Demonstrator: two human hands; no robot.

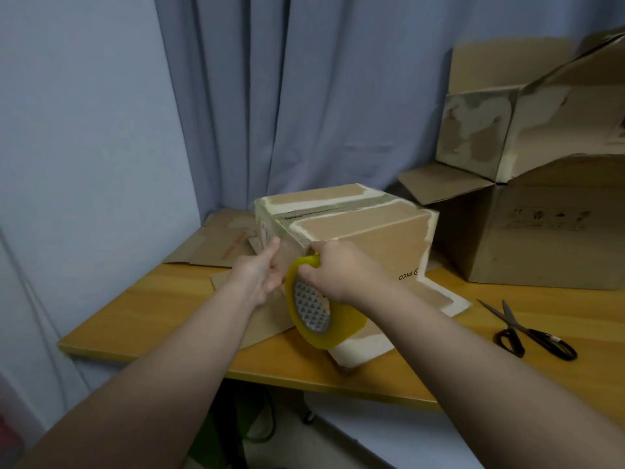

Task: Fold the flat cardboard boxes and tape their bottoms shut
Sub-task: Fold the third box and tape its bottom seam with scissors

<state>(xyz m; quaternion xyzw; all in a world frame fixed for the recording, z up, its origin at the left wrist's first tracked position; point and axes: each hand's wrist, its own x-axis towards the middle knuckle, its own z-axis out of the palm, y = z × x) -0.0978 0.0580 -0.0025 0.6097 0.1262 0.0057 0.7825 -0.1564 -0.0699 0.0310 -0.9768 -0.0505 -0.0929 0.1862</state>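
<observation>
Both hands meet at the near corner of the upturned box. The left hand lays its thumb straight up against the box's near face, while its fingers curl in below, next to the tape. Whether they pinch the tape's loose end cannot be told. The right hand grips the top of the tape roll, fingers curled over its rim right at the box's upper edge. The roll hangs below the wrist and covers part of the box's near side.

At far left is a pale wall, and folded curtains hang behind the table. On the wooden top, behind the left hand, a flat cardboard sheet lies against the box's left side. The box stands mid-table with its bottom flaps closed on top, showing a rough torn strip along the centre seam. Its loose flaps are spread on the tabletop beneath and toward the near edge.

Right of the right forearm, black-handled scissors lie open on the wood, apart from the box. Behind them a large carton stands close beside the box's far right corner, one flap reaching toward it. A second worn carton rests tilted on top of the large one.
</observation>
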